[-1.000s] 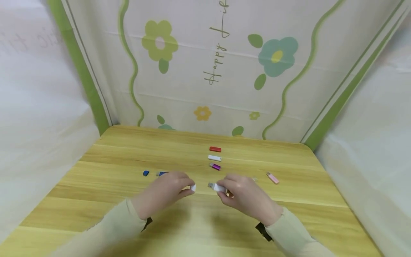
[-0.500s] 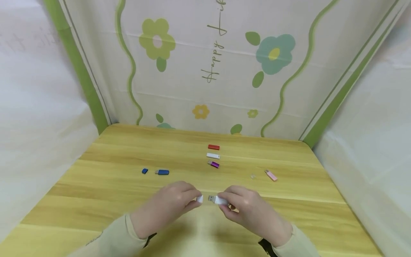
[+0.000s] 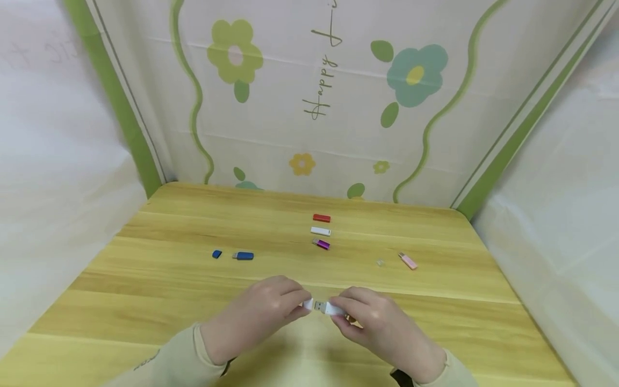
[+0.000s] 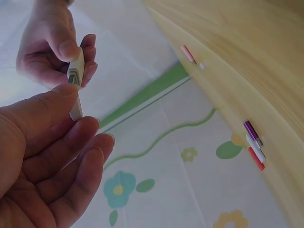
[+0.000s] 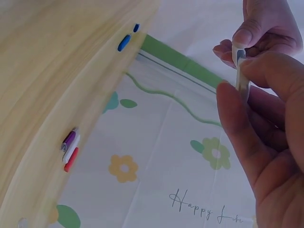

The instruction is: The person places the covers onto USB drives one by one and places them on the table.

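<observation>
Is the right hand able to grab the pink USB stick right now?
Probably not yet: the right hand is pinching a white USB stick. Nothing seems to stand between that hand and the pink USB stick, so with the white one put down, it likely could.

White flash drive (image 3: 335, 309), white cap (image 3: 308, 305), blue drive (image 3: 245, 256), purple drive (image 3: 322, 244), yellow wood-grained tabletop (image 3: 285, 258), white flower-printed backdrop (image 3: 290, 118).

Wooden table (image 3: 483, 328) before me, flowered curtain (image 3: 285, 107) behind. Mid-table I see red stick (image 3: 321, 218), white stick (image 3: 320, 231), purple stick (image 3: 322, 244). Blue stick (image 3: 244, 256) to my left, pink stick (image 3: 408, 261) right.
</observation>
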Tool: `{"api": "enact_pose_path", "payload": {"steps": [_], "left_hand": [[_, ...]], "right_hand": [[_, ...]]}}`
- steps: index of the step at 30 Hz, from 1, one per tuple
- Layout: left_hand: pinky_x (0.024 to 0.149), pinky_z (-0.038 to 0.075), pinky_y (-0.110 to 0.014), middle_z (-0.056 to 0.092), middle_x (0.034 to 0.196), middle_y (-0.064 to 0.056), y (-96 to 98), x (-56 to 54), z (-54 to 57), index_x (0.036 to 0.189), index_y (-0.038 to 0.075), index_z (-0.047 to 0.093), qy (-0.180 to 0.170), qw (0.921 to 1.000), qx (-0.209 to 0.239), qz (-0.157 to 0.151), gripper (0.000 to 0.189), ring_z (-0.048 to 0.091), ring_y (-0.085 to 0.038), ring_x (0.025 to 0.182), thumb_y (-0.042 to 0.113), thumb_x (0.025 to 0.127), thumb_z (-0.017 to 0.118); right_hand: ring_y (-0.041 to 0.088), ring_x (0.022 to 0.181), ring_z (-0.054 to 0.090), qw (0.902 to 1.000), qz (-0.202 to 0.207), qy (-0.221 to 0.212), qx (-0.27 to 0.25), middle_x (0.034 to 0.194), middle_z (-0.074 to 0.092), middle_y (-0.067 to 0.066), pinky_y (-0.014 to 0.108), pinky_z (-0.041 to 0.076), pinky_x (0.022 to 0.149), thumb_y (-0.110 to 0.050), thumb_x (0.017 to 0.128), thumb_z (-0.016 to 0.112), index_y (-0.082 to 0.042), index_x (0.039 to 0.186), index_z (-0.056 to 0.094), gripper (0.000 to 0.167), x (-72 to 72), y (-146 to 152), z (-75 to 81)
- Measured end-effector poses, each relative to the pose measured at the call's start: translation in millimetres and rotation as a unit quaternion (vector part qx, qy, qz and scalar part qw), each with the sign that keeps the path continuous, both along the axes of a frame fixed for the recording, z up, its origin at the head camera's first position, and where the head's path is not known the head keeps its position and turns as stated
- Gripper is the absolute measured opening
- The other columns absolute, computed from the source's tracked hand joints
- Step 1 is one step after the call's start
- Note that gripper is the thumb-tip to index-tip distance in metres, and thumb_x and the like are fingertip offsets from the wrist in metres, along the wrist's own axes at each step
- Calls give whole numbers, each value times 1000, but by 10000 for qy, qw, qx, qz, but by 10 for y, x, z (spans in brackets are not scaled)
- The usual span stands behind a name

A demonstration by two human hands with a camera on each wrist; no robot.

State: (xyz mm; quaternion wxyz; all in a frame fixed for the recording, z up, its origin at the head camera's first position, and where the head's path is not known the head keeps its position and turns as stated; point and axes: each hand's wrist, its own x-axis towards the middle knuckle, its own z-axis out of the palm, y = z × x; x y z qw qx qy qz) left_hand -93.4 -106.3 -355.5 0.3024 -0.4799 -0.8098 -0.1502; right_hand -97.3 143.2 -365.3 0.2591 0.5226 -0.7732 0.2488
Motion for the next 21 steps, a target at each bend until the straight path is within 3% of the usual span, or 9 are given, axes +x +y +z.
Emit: {"api": "enact_pose_path", "payload": {"steps": [21], "left_hand": [[71,51,-14,66,86,3,74,-49,-53,93,6,71,26,9997,194,-172,23,62,-8,75,11,76,86]], "right_hand": [[4,74,60,9999,-34,-111,-51,94,65,-2,8,47,68,-18,100,56,-5,101,70,20,-46,-13,-53]]}}
